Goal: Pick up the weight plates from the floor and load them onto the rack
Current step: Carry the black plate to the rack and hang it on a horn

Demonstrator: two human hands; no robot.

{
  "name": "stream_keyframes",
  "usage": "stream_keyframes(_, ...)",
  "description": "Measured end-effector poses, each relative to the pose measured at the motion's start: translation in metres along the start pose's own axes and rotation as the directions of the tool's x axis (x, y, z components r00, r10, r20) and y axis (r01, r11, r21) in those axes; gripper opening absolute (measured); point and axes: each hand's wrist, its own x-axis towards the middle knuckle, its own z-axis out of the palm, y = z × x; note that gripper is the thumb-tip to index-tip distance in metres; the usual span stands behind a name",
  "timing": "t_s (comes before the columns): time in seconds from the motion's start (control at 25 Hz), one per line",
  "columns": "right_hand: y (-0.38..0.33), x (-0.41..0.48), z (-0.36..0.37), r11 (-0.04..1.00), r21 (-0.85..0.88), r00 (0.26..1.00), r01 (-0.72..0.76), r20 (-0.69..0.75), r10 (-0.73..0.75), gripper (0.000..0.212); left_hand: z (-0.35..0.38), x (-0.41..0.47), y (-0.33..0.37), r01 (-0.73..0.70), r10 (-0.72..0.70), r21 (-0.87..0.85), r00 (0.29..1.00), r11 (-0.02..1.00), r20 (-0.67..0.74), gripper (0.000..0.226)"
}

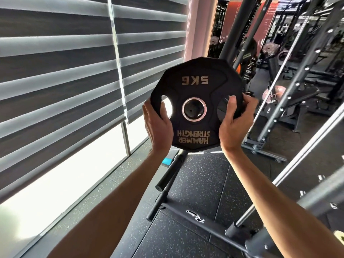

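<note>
A black 5 kg weight plate [197, 86] with upside-down lettering is held upright in front of me, at chest height. My left hand [158, 125] grips its left edge, thumb through the left grip hole. My right hand [234, 121] grips the right edge, thumb on the plate's face. Through the steel-ringed centre hole I see the round end of a rack peg [193, 110] lined up behind the plate. Below the plate, two more bare black pegs [171, 172] of the rack stick out toward me on the left.
The rack's base bar [197, 218] lies on the speckled rubber floor. Window blinds [65, 75] fill the left side. A steel-framed machine [290, 101] stands on the right, and a silver bar [290, 164] slants across the lower right.
</note>
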Motion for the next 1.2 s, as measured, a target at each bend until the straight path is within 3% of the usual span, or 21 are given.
stream_keyframes(0.16,0.004,-0.001,0.002,0.995,-0.06,0.995,0.077,0.067,-0.073,0.028,0.007,-0.005,-0.006,0.085,-0.084,-0.061,0.996,0.994,0.02,0.027)
stream_keyframes(0.4,0.019,0.018,0.004,0.93,-0.265,0.962,0.256,0.163,-0.219,0.039,0.025,0.003,-0.013,0.219,-0.219,0.018,0.97,0.976,0.109,0.025)
stream_keyframes(0.56,0.026,0.039,0.008,0.841,-0.459,0.957,0.288,0.177,-0.231,0.038,0.039,0.013,-0.011,0.303,-0.322,0.128,0.931,0.944,0.169,0.031)
stream_keyframes(0.88,0.027,0.048,0.007,0.848,-0.463,0.953,0.259,0.267,-0.146,0.046,0.038,0.014,-0.004,0.331,-0.409,0.277,0.859,0.902,0.307,0.04)
stream_keyframes(1.04,0.026,0.034,-0.015,0.879,-0.44,0.938,0.184,0.347,-0.023,0.052,0.034,-0.022,-0.002,0.33,-0.507,0.448,0.78,0.831,0.366,0.039)
stream_keyframes(1.2,0.053,-0.002,-0.064,0.838,-0.523,0.887,0.154,0.447,0.115,0.047,0.043,-0.07,-0.015,0.362,-0.654,0.57,0.594,0.738,0.469,0.041)
